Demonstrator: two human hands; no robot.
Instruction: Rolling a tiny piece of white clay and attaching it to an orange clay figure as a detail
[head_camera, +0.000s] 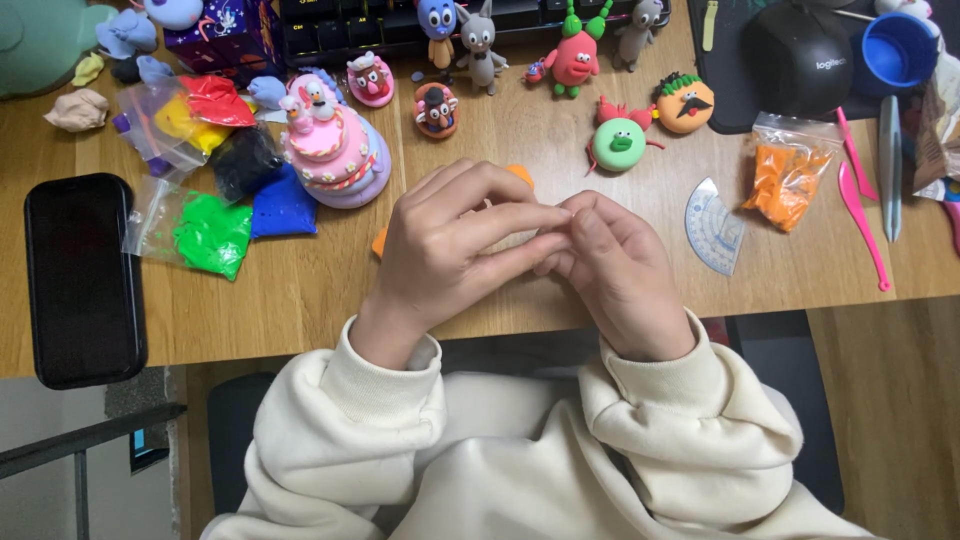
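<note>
Two hands close together above the wooden worktop (300, 290), fingertips meeting in the middle. Left hand (450, 250) curled over, grip narrow, fingers pressed toward the right hand (610, 270), also pinched tight. Cannot tell for sure what sits between the fingers (too hidden). Just under and behind the hands, an orange clay piece (520, 176), peeking out at the top and at the left side, lying on the worktop. Cream sleeves (400, 400) at both wrists. To the left, a pink clay cake (330, 145), a bag of green clay (212, 232), a blue lump (283, 207) and a black phone (82, 280). To the right, a clear protractor (714, 225), a bag of orange clay (785, 170) and pink clay tools (862, 215). Further back, a green round clay face (620, 143) and small clay figures in a row.
</note>
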